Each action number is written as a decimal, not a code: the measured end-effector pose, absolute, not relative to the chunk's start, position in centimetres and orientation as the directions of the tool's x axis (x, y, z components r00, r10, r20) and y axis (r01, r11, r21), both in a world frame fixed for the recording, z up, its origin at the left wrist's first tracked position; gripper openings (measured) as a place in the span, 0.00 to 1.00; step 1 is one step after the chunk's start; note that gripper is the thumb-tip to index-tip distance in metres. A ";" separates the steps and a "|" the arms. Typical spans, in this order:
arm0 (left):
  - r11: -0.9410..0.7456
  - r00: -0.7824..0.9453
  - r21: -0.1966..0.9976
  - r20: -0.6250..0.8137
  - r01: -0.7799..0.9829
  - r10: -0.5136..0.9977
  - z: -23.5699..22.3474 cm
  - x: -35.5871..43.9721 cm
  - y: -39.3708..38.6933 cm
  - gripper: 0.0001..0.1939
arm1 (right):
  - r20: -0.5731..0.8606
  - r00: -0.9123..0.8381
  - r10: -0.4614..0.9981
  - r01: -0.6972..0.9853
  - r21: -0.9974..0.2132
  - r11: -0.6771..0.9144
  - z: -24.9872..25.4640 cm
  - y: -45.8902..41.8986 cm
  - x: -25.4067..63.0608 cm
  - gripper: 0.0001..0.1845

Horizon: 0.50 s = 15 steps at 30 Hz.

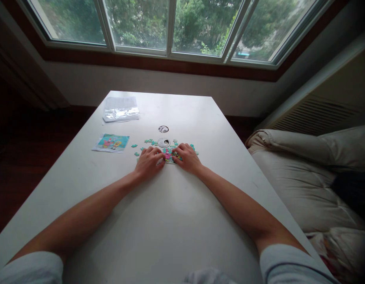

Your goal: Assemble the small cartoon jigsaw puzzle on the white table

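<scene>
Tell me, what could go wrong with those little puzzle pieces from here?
The pink puzzle pieces between the left hand and the right hand might be nudged out of place, since fingers crowd them from both sides.
The loose green pieces lie scattered close by, so a passing hand could brush some away.
A small piece might also catch in the dark gap of the round white disc.

Dim, backlit by the window
Glare on plastic packet; stretched edges; dark corners; puzzle pieces slightly soft
</scene>
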<state>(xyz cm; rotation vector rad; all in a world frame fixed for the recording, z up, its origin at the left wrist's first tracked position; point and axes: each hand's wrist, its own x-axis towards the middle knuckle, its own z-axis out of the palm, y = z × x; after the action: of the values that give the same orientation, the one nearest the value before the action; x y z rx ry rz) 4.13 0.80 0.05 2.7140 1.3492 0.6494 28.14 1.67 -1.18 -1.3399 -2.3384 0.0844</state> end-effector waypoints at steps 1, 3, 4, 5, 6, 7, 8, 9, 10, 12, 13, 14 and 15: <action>-0.621 0.533 0.223 0.349 0.752 0.771 0.1 4.1 0.8 0.10 | 0.346 -0.432 0.833 0.807 -0.264 0.529 -1.2 1.7 28.1 0.14; -0.625 0.536 0.229 0.351 0.746 0.768 0.1 4.0 0.7 0.11 | 0.347 -0.432 0.832 0.808 -0.261 0.528 -1.2 1.7 28.1 0.14; -0.631 0.541 0.230 0.351 0.741 0.764 0.2 4.0 0.7 0.11 | 0.345 -0.432 0.833 0.809 -0.260 0.527 -1.1 1.7 28.1 0.14; -0.639 0.550 0.230 0.351 0.734 0.758 0.2 4.0 0.7 0.12 | 0.343 -0.432 0.834 0.809 -0.261 0.526 -1.1 1.7 28.1 0.14; -0.647 0.559 0.230 0.350 0.727 0.752 0.2 4.0 0.7 0.12 | 0.340 -0.432 0.836 0.810 -0.263 0.525 -1.0 1.7 28.0 0.14; -0.654 0.566 0.231 0.350 0.720 0.747 0.2 4.0 0.6 0.12 | 0.336 -0.432 0.837 0.809 -0.265 0.524 -1.0 1.7 28.0 0.14; -0.658 0.570 0.231 0.350 0.716 0.743 0.2 4.0 0.6 0.12 | 0.332 -0.432 0.838 0.809 -0.268 0.524 -0.9 1.6 28.0 0.14; -0.659 0.570 0.233 0.350 0.715 0.743 0.1 4.0 0.6 0.12 | 0.329 -0.432 0.839 0.808 -0.271 0.523 -0.9 1.6 28.0 0.14; -0.657 0.568 0.236 0.351 0.716 0.745 0.1 4.0 0.6 0.11 | 0.328 -0.432 0.840 0.808 -0.273 0.522 -0.9 1.6 28.0 0.14; -0.650 0.560 0.245 0.349 0.719 0.751 0.0 4.0 0.7 0.11 | 0.329 -0.430 0.841 0.808 -0.275 0.521 -0.9 1.6 28.1 0.14; -0.646 0.556 0.250 0.347 0.721 0.755 0.0 4.0 0.7 0.11 | 0.329 -0.432 0.840 0.808 -0.274 0.522 -0.9 1.6 28.1 0.14; -0.643 0.553 0.256 0.345 0.722 0.758 0.0 4.0 0.7 0.11 | 0.329 -0.433 0.839 0.807 -0.273 0.523 -0.9 1.6 28.1 0.14; -0.639 0.549 0.261 0.344 0.723 0.762 0.0 4.1 0.7 0.10 | 0.330 -0.433 0.839 0.808 -0.272 0.523 -0.9 1.6 28.1 0.14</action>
<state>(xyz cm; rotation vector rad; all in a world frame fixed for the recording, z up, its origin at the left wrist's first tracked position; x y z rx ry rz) 4.05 0.68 -0.02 2.6864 1.2905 0.6628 28.06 1.60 -0.94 -1.3491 -2.3435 0.1010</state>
